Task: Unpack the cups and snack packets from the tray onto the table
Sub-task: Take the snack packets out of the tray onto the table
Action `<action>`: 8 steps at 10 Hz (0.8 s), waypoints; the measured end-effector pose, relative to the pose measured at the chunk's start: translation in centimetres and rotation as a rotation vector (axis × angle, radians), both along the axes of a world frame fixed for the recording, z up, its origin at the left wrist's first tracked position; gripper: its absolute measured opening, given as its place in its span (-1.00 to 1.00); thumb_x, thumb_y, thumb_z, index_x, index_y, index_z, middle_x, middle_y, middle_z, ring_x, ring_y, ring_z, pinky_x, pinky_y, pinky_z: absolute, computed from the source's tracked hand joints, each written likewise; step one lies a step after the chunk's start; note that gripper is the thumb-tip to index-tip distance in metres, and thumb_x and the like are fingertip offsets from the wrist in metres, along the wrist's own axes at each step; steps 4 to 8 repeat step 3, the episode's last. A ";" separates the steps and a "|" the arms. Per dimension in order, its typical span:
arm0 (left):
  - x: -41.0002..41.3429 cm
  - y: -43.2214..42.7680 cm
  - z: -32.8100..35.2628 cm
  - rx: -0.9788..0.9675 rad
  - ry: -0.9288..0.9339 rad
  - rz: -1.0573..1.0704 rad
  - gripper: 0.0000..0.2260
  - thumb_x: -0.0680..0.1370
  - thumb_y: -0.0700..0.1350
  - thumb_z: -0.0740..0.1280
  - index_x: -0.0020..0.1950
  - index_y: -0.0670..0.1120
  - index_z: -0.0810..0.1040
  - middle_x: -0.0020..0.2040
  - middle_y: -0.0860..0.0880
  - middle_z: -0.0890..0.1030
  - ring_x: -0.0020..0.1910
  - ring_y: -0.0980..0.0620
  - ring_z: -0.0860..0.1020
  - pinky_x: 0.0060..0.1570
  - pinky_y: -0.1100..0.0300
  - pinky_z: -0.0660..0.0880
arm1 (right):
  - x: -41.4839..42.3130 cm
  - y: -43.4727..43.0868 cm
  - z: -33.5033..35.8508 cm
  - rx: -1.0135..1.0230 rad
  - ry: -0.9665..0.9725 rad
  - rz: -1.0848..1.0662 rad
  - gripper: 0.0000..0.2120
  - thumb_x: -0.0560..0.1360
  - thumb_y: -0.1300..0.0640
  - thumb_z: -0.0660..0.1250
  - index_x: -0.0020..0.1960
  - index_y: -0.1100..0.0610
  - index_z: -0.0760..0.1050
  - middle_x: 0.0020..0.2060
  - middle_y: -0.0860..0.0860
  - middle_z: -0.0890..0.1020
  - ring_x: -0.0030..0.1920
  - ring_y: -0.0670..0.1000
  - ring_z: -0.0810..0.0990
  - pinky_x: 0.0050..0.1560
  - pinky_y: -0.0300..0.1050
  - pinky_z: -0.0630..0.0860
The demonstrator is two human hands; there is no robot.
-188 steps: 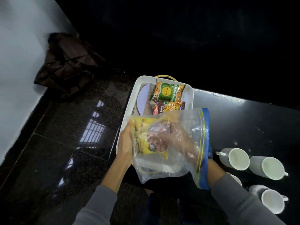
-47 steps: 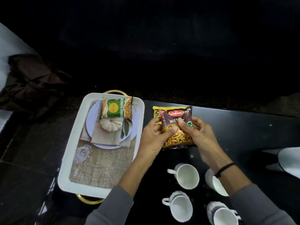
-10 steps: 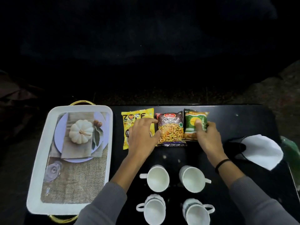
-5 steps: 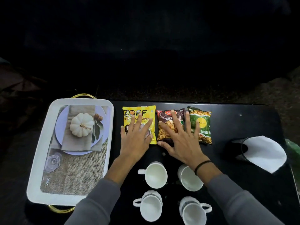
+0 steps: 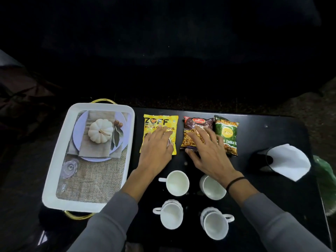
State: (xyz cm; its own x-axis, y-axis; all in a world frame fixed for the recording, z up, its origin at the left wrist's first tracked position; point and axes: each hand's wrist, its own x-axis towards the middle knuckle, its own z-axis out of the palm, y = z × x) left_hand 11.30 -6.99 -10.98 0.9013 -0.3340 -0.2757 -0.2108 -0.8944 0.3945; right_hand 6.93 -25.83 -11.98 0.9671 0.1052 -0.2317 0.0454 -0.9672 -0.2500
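Snack pkts first: yellow pkt (image 5: 161, 122), brown pkt (image 5: 198, 123) & green pkt (image 5: 227, 135) lie flat in a row along the far side of the black surface (image 5: 263, 128). Brown & green touch edge to edge, yellow sits a bit apart to their left. My left hand (image 5: 157, 151) lies flat on the yellow pkt and my right hand (image 5: 209, 153) on the brown one. My fingers (image 5: 160, 131) are straight & loosely spread, pressing, gripping nothing. The 4 cups (image 5: 177, 182) stand upright in a square just nearer me, 2 & 2, handles out to the sides. The right wrist w/ its black wristband (image 5: 234, 181) hangs over the near-right one. My guess on handling: pkts are light, puffy, slick film, so they slide and crackle. Best pinched at a crimped end seam, not squeezed mid-body, or the contents get crushed. Cups look ceramic, so stiff, heavier and chippable. Take them by the handle or rim, and don't knock them together. The white tray (image 5: 54, 171) sits to the left at the surface's end. It holds no pkts or cups, only the pumpkin picture on its base, which looks printed. So unpacking seems done, just tidying. Further right is a dark napkin holder (image 5: 263, 160) w/ a white napkin. Vs. 4.7 s ago: the green pkt was on the tray & I held the brown one in both hands. 1 s ago my right hand was on the green pkt, and now it's on the brown. Vs. half a sec ago, barely any change, only my fingers a touch closer together.
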 end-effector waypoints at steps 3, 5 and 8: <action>-4.9 2.4 7.0 0.017 -0.157 -0.131 -0.75 0.69 -0.01 0.17 0.21 -0.06 0.58 0.17 -0.01 0.65 0.26 -0.04 0.51 0.23 0.02 0.34 | -4.8 6.1 7.1 0.061 -0.153 -0.068 -0.80 0.60 0.11 0.30 -0.09 0.23 0.54 -0.14 0.16 0.62 -0.09 0.22 0.57 -0.06 0.06 0.41; -4.9 2.4 7.0 0.017 -0.157 -0.131 -0.75 0.69 -0.01 0.17 0.21 -0.06 0.58 0.17 -0.01 0.65 0.26 -0.04 0.51 0.23 0.02 0.34 | -4.8 6.1 7.1 0.061 -0.153 -0.068 -0.80 0.60 0.11 0.30 -0.09 0.23 0.54 -0.14 0.16 0.62 -0.09 0.22 0.57 -0.06 0.06 0.41; -4.9 2.4 7.0 0.017 -0.157 -0.131 -0.75 0.69 -0.01 0.17 0.21 -0.06 0.58 0.17 -0.01 0.65 0.26 -0.04 0.51 0.23 0.02 0.34 | -4.8 6.1 7.1 0.061 -0.153 -0.068 -0.80 0.60 0.11 0.30 -0.09 0.23 0.54 -0.14 0.16 0.62 -0.09 0.22 0.57 -0.06 0.06 0.41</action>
